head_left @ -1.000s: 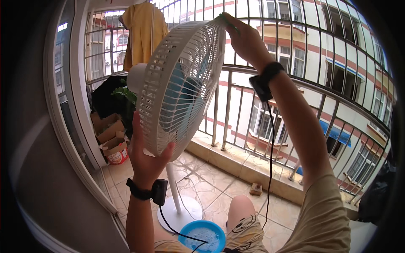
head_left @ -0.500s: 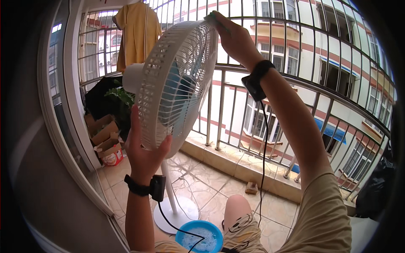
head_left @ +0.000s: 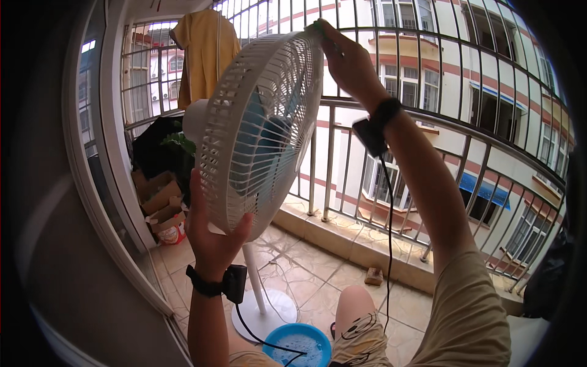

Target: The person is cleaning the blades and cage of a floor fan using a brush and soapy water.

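Note:
A white pedestal fan (head_left: 257,131) with blue blades stands on a balcony, its round grille tilted toward me. My left hand (head_left: 211,229) cups the lower rim of the grille from below. At the top rim, my right hand (head_left: 345,58) presses a small green cloth (head_left: 316,27) against the wires. Both wrists wear black bands with cables running down. The fan's pole drops to a round white base (head_left: 269,312) on the tiled floor.
A blue basin (head_left: 299,345) of soapy water sits by my knee (head_left: 354,306). A metal railing (head_left: 428,183) and low ledge bound the balcony ahead. Cardboard boxes (head_left: 162,205) and a dark bag lie at left, beneath a hanging yellow shirt (head_left: 205,49).
My view has drifted slightly, so the fan sits a little more to the right. Both hands keep their hold on the grille, the right one staying at the top rim.

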Available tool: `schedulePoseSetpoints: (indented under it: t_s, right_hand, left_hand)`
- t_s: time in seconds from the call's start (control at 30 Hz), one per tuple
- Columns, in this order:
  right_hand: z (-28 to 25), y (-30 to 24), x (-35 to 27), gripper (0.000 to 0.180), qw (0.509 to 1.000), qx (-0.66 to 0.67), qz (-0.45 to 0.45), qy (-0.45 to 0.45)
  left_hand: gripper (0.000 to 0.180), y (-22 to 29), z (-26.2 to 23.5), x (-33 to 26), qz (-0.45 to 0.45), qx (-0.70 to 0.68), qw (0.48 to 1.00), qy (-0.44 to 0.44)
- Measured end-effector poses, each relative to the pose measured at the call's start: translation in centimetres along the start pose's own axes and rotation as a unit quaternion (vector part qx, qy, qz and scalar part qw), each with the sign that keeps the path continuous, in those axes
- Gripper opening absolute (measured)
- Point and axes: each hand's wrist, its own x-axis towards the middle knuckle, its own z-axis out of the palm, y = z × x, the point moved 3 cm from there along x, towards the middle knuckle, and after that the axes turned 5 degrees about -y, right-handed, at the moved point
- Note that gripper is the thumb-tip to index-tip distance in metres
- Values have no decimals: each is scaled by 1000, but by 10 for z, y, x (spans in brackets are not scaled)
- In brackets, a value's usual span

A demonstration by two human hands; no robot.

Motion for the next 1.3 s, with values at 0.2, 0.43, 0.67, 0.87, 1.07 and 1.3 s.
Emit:
schedulePoseSetpoints:
  t_s: [0.2,0.43,0.67,0.87,1.07,1.3]
  right_hand:
    - [18,-80,-22,42,997,40,-60,-22]
    - [6,18,-3,42,999,-22,26,3]
    - [9,-92,-42,52,985,50,-164,-28]
    - [28,-65,-56,51,980,92,-138,112]
    - [58,-37,-68,49,968,166,109,152]
    - [65,-130,-134,60,988,121,-41,87]
  left_hand:
    - [105,-18,-26,-17,0,75,997,11]
    - [107,-5,1,-7,-15,13,1000,-1]
    - [111,-17,-19,-18,9,81,997,2]
    - [110,-11,-9,-9,16,66,998,0]
    - [110,-14,-7,-13,1,89,996,-10]
    - [112,-15,-13,-17,-28,15,999,-7]
